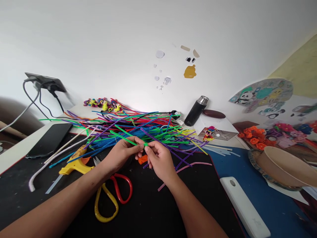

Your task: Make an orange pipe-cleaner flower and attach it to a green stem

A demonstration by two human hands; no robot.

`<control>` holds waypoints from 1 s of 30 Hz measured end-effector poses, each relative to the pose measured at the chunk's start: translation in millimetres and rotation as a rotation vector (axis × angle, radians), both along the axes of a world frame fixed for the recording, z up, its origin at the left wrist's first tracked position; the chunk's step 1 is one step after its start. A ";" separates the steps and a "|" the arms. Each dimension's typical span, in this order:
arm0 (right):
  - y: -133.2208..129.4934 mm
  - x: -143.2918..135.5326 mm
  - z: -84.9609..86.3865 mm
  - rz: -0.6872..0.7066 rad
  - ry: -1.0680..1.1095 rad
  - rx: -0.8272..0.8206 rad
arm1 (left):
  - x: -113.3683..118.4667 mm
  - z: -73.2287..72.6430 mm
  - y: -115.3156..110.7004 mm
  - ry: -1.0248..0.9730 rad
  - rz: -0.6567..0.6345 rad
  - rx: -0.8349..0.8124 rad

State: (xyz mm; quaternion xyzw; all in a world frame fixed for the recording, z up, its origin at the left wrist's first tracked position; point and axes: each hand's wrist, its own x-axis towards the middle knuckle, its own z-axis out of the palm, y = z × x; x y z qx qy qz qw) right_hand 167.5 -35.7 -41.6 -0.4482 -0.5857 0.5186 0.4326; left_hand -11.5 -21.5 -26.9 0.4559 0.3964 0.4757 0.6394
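My left hand (pixel 122 152) and my right hand (pixel 159 158) meet above the black mat, fingertips pinched together on a green pipe cleaner (pixel 120 136). Two green ends stick out up and to the left past my left hand, and a small green bit shows between the fingertips. Whether it is one folded stem or two, I cannot tell. Just below the fingers lies a small orange piece (pixel 142 160), partly hidden. Behind my hands spreads a heap of pipe cleaners (pixel 104 140) in many colours. Scissors (pixel 130 190) with one red and one yellow handle lie under my left forearm.
A yellow glue gun (pixel 75 166) and a phone (pixel 51 140) lie at left. At the back stand a black flask (pixel 195 112) and small figures (pixel 105 105). To the right are a long white object (pixel 244 206), a bowl (pixel 284 168) and orange flowers (pixel 255 135).
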 end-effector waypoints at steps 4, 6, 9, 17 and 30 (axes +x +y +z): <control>-0.7 0.4 3.0 -0.013 -0.008 0.020 | 0.2 -0.2 0.6 -0.057 0.009 -0.027; -1.3 0.4 4.1 -0.014 -0.015 0.030 | 0.0 -0.1 1.1 -0.079 0.019 -0.029; -1.6 0.6 4.5 -0.026 -0.035 0.042 | -0.5 0.3 1.4 -0.091 0.029 -0.018; -1.5 1.7 6.6 -0.041 -0.055 0.065 | -0.6 1.9 0.6 -0.127 0.042 -0.014; -0.3 3.8 3.9 -0.066 -0.285 0.162 | -8.5 -1.8 -1.0 0.323 0.006 0.214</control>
